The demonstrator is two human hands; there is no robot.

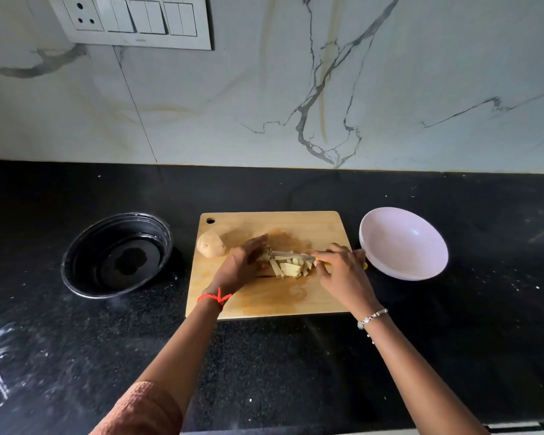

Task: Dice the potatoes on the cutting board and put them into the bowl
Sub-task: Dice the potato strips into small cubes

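At the middle of the pale wooden cutting board (274, 296), the cream-coloured potato strips (288, 268) lie in a loose pile. Your left hand (242, 265) is laid over their left end, fingers stretched out and pressing down rather than wrapped round anything. Your right hand (339, 268) is clenched round the yellow handle of the steel-bladed knife (291, 255), whose blade lies across the strips. Expect the strips to be firm and light but starchy-wet, so they will likely slide and splay under the blade. Bunch them from above, with your fingertips tucked back from the edge. The brown skin-on potato piece (211, 244) at the board's left edge looks rounded and may rock, so steady it on a flat face. The round pale pink bowl (399, 246) stands just right of the board on the black speckled surface (264, 372), with nothing in it.
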